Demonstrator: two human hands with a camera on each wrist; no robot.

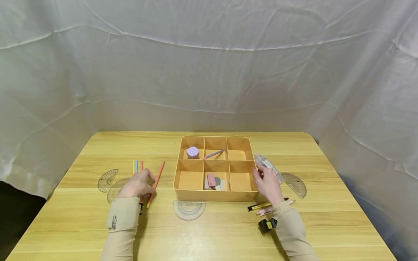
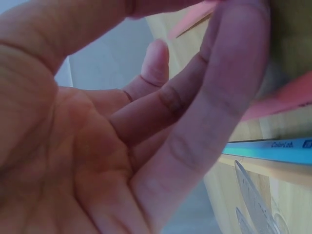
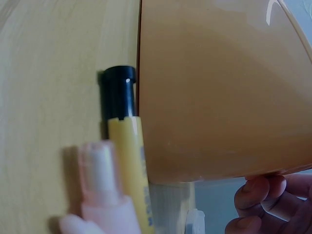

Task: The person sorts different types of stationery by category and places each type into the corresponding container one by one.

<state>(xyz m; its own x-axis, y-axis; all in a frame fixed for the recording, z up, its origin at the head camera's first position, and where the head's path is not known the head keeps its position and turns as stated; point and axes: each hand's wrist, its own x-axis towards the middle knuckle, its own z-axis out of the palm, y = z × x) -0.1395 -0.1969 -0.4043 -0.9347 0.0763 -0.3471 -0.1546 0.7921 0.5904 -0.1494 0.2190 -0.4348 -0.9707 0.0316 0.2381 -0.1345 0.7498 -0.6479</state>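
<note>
In the head view my left hand (image 1: 138, 184) is low over the table's left side, thumb and index finger pinching an orange pencil (image 1: 160, 174) that slants along the tabletop. In the left wrist view that pencil (image 2: 192, 18) shows partly behind the fingertips; the other fingers are loosely bent. Beside it lie a blue pencil (image 2: 273, 150) and a reddish one (image 2: 287, 97). My right hand (image 1: 268, 183) holds the right wall of an orange compartment box (image 1: 215, 196). Several bent fingers (image 3: 253, 191) touch the wall's outside in the right wrist view; the thumb is hidden there.
The box contains a purple-lidded jar (image 1: 192, 152), a pencil (image 1: 213, 154) and erasers (image 1: 211, 180). Clear protractors (image 1: 189, 210) lie around it. Right of it are a transparent case (image 1: 275, 170), a yellow marker (image 1: 262, 206), pink pens (image 1: 266, 211) and a small black object (image 1: 266, 226).
</note>
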